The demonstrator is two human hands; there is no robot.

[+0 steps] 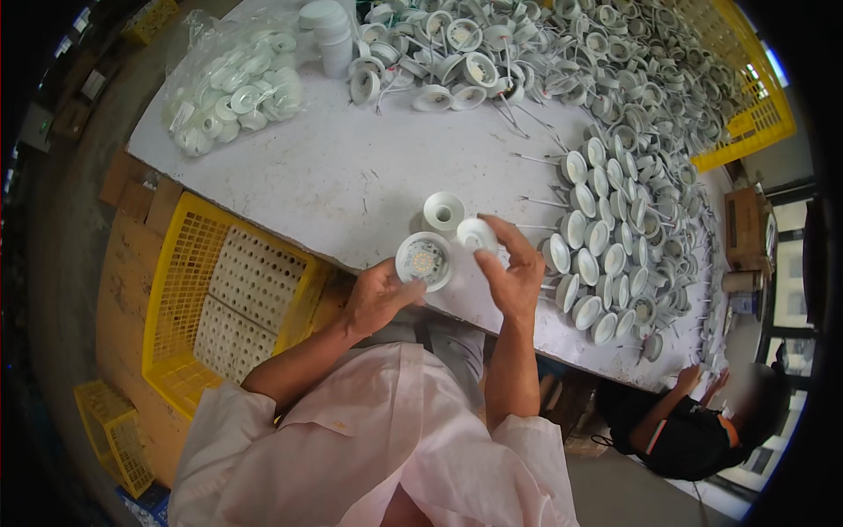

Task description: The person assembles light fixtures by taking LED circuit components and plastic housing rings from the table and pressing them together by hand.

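My left hand [385, 297] is closed on a round white downlight housing [422, 260], whose open face shows a board with small yellowish LEDs. Between the thumb and fingers of my right hand [512, 270] is a white round cover [475, 235], held just right of the housing. Beyond both, a white ring-shaped part [443, 212] with a hole in its middle rests on the table. It is near the housing and the cover; whether they touch, I cannot tell.
Rows of white lamps [597, 246] with wires stand on the table [351, 176] at right, before a large heap [632, 70]. A bag of white covers [237, 92] lies far left, beside stacked white cups [329, 35]. Yellow crates [176, 290] stand left; a co-worker [694, 430] sits right.
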